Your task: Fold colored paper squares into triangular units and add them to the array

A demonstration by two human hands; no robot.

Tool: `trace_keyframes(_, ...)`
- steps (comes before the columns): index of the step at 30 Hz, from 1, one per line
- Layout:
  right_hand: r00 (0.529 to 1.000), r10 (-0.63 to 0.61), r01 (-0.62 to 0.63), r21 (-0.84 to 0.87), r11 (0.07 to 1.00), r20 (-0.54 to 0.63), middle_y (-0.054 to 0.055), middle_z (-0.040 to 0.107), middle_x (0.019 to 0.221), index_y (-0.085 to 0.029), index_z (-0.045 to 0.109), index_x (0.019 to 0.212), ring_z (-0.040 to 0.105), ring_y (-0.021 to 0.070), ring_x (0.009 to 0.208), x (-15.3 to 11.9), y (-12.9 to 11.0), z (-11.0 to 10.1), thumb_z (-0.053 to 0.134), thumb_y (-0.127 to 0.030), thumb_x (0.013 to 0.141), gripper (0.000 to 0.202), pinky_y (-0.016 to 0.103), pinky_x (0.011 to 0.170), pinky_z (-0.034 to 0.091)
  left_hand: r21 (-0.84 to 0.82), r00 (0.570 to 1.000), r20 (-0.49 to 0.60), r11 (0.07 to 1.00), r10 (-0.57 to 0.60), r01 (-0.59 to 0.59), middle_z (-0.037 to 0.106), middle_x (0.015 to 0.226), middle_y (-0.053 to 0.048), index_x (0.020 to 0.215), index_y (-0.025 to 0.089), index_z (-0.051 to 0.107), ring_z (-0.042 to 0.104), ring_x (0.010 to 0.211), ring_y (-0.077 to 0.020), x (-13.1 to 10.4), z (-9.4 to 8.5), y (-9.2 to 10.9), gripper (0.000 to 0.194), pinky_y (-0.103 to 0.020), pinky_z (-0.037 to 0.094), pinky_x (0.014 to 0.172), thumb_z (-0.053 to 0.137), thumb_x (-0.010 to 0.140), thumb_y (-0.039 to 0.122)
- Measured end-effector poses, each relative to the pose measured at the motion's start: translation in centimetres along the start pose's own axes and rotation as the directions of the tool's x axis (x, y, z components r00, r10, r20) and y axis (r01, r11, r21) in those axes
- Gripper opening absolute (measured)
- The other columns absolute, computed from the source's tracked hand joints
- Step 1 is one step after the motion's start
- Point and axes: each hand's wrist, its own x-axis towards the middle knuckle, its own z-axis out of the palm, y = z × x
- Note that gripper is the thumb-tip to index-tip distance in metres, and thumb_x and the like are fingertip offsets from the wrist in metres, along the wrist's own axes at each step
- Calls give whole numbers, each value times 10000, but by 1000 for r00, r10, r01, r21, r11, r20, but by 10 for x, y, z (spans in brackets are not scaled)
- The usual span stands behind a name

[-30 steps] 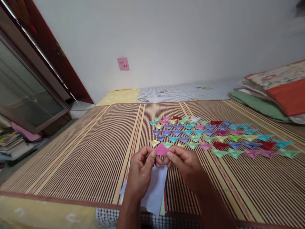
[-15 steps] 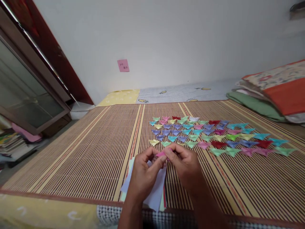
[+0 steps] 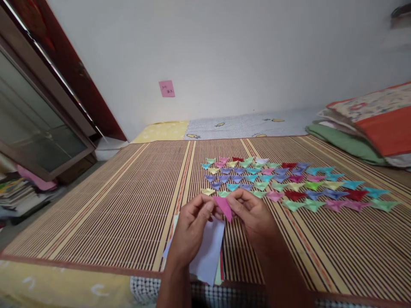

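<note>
A small folded pink paper [image 3: 224, 207] is held up between my two hands, its pointed end hanging downward. My left hand [image 3: 194, 224] pinches its left side, while the fingers of my right hand [image 3: 252, 214] grip the right side. Beneath my left hand lies a stack of coloured paper sheets [image 3: 208, 250], a pale lavender one on top. Just beyond my hands, rows of small folded paper pieces [image 3: 295, 195] in many colours are laid out on the striped mat [image 3: 128, 214].
Folded cloths and a red-orange patterned cushion [image 3: 391, 124] lie at the right. A pink note [image 3: 167, 88] is stuck on the white wall. At the left are a glass-panelled door [image 3: 41, 111] and a pile of books [image 3: 16, 196].
The pink paper has been turned and spread, so a larger pointed face shows. My hands have moved slightly apart, both still holding it.
</note>
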Motion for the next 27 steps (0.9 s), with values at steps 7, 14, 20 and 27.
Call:
trace_keyframes(7, 996, 91, -88, 168, 982, -7, -39, 571, 642, -199, 646, 776, 501, 117, 594, 1, 9, 8, 789, -454, 836, 299, 240, 596, 421, -62, 1000, -26, 998, 12, -14, 672, 783, -16, 864, 183, 671, 585, 706, -139, -2, 8, 0, 171, -245, 479, 693, 604, 985, 284)
trace_keyframes(14, 997, 73, -68, 144, 987, -27, -47, 570, 630, -212, 632, 799, 499, 109, 521, 2, 9, 15, 808, -440, 801, 288, 236, 517, 426, -70, 992, -119, 997, -50, 42, 695, 806, 8, 1057, 198, 685, 622, 671, -129, -3, 18, -2, 207, -229, 491, 642, 642, 866, 130)
trace_keyframes(20, 963, -181, 150, -159, 976, -200, 2, 645, 788, -227, 629, 911, 616, 164, 706, -3, 9, 17, 778, -342, 832, 204, 280, 624, 506, 187, 952, -305, 982, 34, 25, 724, 801, -10, 1164, 203, 762, 615, 609, -135, -4, 22, -7, 358, -260, 510, 624, 594, 865, 101)
trace_keyframes(27, 925, -379, 324, -513, 795, -2, 14, 682, 882, -242, 681, 944, 647, 186, 792, -13, -9, 25, 679, -170, 879, 97, 345, 755, 527, 379, 912, -287, 909, 293, -173, 760, 1016, -54, 1144, 286, 797, 689, 921, -203, -5, 17, -4, 383, -323, 541, 830, 618, 888, 65)
